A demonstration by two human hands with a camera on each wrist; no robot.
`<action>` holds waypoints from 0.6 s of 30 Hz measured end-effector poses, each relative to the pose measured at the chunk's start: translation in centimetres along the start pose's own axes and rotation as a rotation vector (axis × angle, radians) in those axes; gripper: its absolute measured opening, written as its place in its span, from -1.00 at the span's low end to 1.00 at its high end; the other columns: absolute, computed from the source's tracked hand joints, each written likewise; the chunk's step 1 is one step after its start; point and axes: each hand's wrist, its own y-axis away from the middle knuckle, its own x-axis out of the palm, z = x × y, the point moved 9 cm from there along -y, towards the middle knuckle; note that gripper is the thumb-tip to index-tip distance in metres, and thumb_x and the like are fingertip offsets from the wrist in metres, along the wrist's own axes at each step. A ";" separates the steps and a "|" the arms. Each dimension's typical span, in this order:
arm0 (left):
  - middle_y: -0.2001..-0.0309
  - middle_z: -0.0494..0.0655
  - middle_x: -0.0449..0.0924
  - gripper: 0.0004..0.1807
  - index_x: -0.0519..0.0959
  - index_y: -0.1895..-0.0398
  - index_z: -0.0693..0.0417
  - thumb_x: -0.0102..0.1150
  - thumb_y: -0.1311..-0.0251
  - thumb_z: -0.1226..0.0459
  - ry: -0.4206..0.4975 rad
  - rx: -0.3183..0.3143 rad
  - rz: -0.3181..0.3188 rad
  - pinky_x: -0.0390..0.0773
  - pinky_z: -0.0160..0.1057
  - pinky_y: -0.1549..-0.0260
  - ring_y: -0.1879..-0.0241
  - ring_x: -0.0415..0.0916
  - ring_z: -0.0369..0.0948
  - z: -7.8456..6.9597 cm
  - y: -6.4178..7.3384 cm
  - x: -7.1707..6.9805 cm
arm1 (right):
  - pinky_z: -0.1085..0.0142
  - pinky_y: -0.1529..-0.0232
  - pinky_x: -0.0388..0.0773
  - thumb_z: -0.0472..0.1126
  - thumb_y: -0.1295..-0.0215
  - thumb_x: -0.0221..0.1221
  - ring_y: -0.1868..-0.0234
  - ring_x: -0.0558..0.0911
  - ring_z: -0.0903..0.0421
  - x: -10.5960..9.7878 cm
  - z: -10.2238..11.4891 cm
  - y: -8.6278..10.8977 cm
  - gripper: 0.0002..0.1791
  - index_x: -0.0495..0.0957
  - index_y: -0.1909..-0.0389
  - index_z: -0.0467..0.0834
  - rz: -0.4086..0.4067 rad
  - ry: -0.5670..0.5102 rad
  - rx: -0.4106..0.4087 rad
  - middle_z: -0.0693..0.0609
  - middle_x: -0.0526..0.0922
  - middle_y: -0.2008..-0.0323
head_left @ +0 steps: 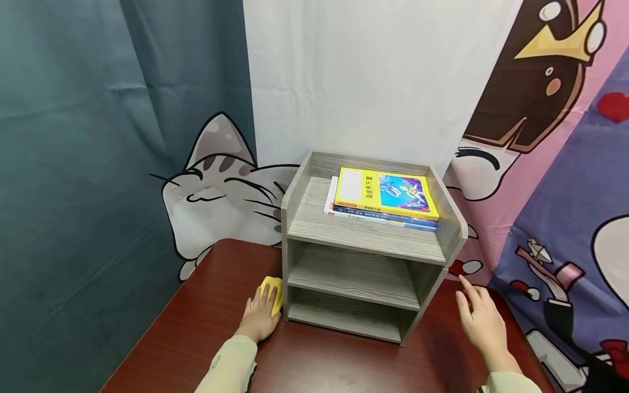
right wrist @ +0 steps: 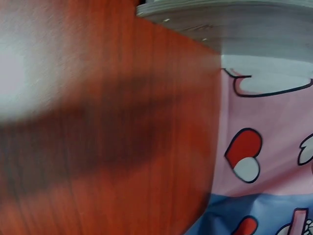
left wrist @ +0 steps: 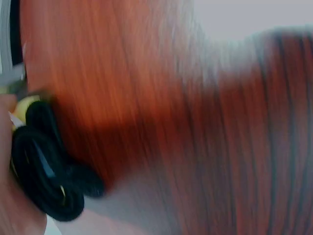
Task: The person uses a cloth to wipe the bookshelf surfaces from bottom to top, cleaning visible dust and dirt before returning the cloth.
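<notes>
A yellow cloth (head_left: 278,295) lies on the table at the left side of a small grey wood-grain shelf (head_left: 361,245). My left hand (head_left: 259,319) rests on this cloth with its fingers stretched out over it. In the left wrist view that hand (left wrist: 14,205) shows only at the left edge, with a black strap (left wrist: 49,166) in front and a bit of yellow behind. To the right of the shelf, my right hand (head_left: 484,325) is held over the table, fingers loosely extended and holding nothing. The right wrist view does not show the hand.
Several stacked books, a yellow one (head_left: 358,188) uppermost, lie on the shelf's top board. The shelf stands on a dark red-brown table (head_left: 324,363). Behind the table hang a green curtain (head_left: 73,164) and a printed cartoon cloth (head_left: 545,191).
</notes>
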 end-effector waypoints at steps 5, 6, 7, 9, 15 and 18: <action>-0.40 0.20 -0.09 -0.28 0.09 -0.40 0.17 0.05 -0.21 0.15 0.001 -0.030 0.003 -0.14 0.23 -0.21 -0.37 -0.23 0.16 -0.9 0.1 -0.1 | -0.18 0.22 0.22 -0.15 -0.27 0.04 0.04 0.32 -0.28 1.9 -1.0 1.5 -0.43 0.24 -0.32 -0.08 0.110 0.018 -0.027 -0.29 0.33 -0.01; -0.40 0.23 -0.10 -0.28 0.08 -0.39 0.20 0.05 -0.20 0.16 0.012 -0.034 0.022 -0.16 0.25 -0.21 -0.37 -0.23 0.18 -0.9 0.2 -0.1 | -0.19 0.21 0.19 -0.13 -0.23 0.08 0.02 0.30 -0.30 2.6 -1.0 1.8 -0.37 0.21 -0.34 -0.07 0.143 0.022 -0.034 -0.29 0.31 -0.05; -0.40 0.25 -0.11 -0.26 0.08 -0.39 0.22 0.06 -0.19 0.17 0.036 -0.041 0.048 -0.18 0.26 -0.20 -0.37 -0.25 0.19 -0.8 0.3 -0.3 | -0.21 0.17 0.15 -0.09 -0.19 0.13 -0.03 0.27 -0.31 3.3 -1.1 2.0 -0.30 0.17 -0.36 -0.05 0.179 0.028 -0.039 -0.28 0.29 -0.10; -0.41 0.26 -0.16 -0.21 0.03 -0.40 0.25 0.08 -0.14 0.16 0.088 -0.050 0.105 -0.20 0.29 -0.19 -0.37 -0.29 0.19 -0.1 0.4 -0.5 | -0.27 0.06 0.07 0.06 -0.10 0.21 -0.14 0.19 -0.33 4.9 -1.1 2.5 -0.13 0.05 -0.41 -0.02 0.257 0.043 -0.043 -0.25 0.21 -0.22; -0.43 0.20 -0.30 0.03 -0.08 -0.44 0.16 0.18 0.02 -0.03 0.179 -0.010 0.161 -0.31 0.37 -0.12 -0.39 -0.33 0.11 2.2 0.7 -2.2 | -0.33 -0.08 -0.60 0.44 0.10 0.16 -0.37 -0.28 -0.29 8.1 -1.7 3.9 0.27 -0.30 -0.46 -0.07 0.410 0.093 0.019 -0.22 -0.21 -0.42; -0.44 0.17 -0.34 0.15 -0.10 -0.45 0.12 0.24 0.11 -0.19 0.140 0.031 0.091 -0.46 0.43 -0.05 -0.40 -0.37 0.09 2.0 0.6 -3.7 | -0.32 0.00 -0.74 0.47 0.10 0.13 -0.36 -0.43 -0.29 8.5 -1.9 4.3 0.30 -0.36 -0.45 -0.12 0.445 0.117 0.045 -0.24 -0.36 -0.42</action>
